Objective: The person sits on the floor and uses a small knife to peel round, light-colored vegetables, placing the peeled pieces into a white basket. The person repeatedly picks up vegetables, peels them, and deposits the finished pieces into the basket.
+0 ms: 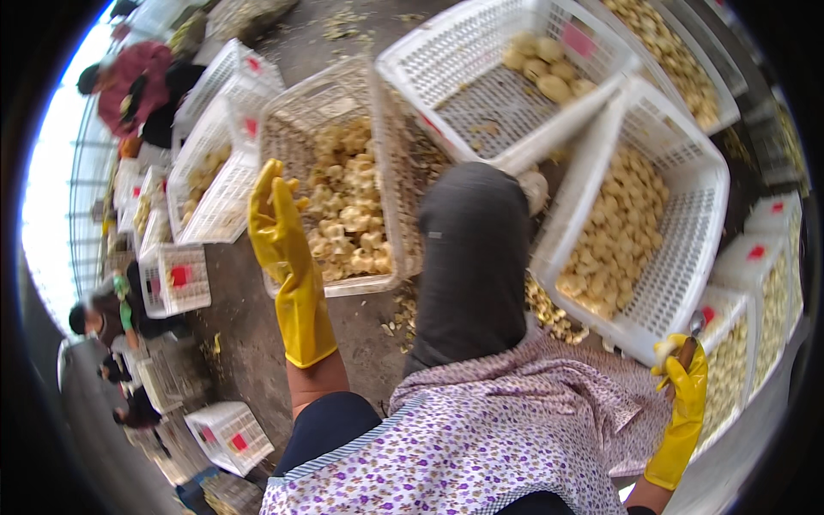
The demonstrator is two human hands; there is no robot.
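Note:
Both of my hands wear yellow rubber gloves. My left hand (pixel 280 219) is raised at the left edge of a dirty plastic crate (pixel 393 212) that holds pale, lumpy cut pieces (pixel 357 219); its fingers point up and I see nothing held in it. At the lower right, my right hand (pixel 683 370) grips a brown tool handle (pixel 686 354) with a small shiny metal end, and a small pale piece (pixel 663 351) lies at its fingers. Close by stands a white crate (pixel 695 257) part filled with pale rounded pieces (pixel 618 232).
Ahead, a white crate (pixel 450 38) holds several larger round pale pieces (pixel 550 67). Filled crates (pixel 747 257) line the right side. More crates (pixel 228 438) stand at the left, where several people (pixel 138 84) sit. Peelings (pixel 553 315) litter the concrete floor (pixel 244 347).

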